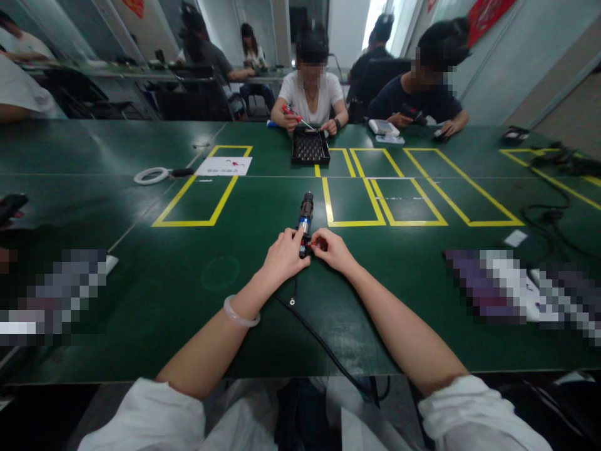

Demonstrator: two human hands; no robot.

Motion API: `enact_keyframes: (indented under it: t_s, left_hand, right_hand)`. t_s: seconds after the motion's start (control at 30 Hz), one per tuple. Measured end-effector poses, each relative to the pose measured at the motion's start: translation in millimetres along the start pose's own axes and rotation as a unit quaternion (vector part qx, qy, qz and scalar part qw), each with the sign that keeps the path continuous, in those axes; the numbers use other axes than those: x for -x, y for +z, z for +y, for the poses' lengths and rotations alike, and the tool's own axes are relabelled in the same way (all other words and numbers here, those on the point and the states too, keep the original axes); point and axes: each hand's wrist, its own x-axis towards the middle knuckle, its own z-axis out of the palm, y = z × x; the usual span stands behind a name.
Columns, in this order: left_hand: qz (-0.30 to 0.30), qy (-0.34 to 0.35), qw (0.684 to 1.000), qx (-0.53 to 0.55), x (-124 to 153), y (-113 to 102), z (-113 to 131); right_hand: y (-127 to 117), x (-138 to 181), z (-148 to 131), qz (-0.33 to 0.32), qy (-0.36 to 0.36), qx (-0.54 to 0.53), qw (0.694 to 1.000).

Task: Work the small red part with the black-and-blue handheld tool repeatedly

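A slim, black cylindrical tool body with a brown section and a blue-and-silver band lies on the green table, its narrow tip pointing away from me. My left hand is closed around its near end, fingers along the side. At that same end, my right hand pinches a small red-orange piece, perhaps a wire; its exact kind is too small to tell. Below my left hand, a short dark lead ends in a metal ring terminal. A black cable runs from there over the table's near edge.
Yellow tape rectangles mark the green table. A printed sheet and a white coiled cable lie ahead left. Across sits a person with a screwdriver over a black tray. Black cables lie at right.
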Motion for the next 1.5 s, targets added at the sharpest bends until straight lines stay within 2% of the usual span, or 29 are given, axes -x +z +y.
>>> enact_keyframes:
  t_s: [0.37, 0.7, 0.93, 1.1, 1.33, 1.5]
  left_hand:
    - [0.017, -0.014, 1.0, 0.009, 4, 7, -6]
    - [0.05, -0.053, 0.997, -0.024, 3, 12, 8]
    - [0.074, -0.07, 0.993, -0.063, -6, 15, 15]
    - [0.077, -0.067, 0.991, -0.087, -5, 13, 16]
    - [0.057, -0.06, 0.991, -0.108, -6, 7, -1]
    - [0.049, -0.08, 0.986, -0.138, 0, -2, -30]
  right_hand:
    - [-4, -1, 0, -0.004, 0.006, -0.01, 1.0]
    - [-2, 0, -8, 0.027, 0.018, 0.041, 0.999]
    - [-5, 1, -10, 0.056, 0.069, 0.0, 0.996]
    - [-3, 2, -9, 0.055, 0.062, -0.021, 0.996]
    - [-3, 2, -3, 0.037, 0.055, -0.005, 0.998]
    - [-6, 2, -2, 0.026, 0.052, 0.013, 0.998]
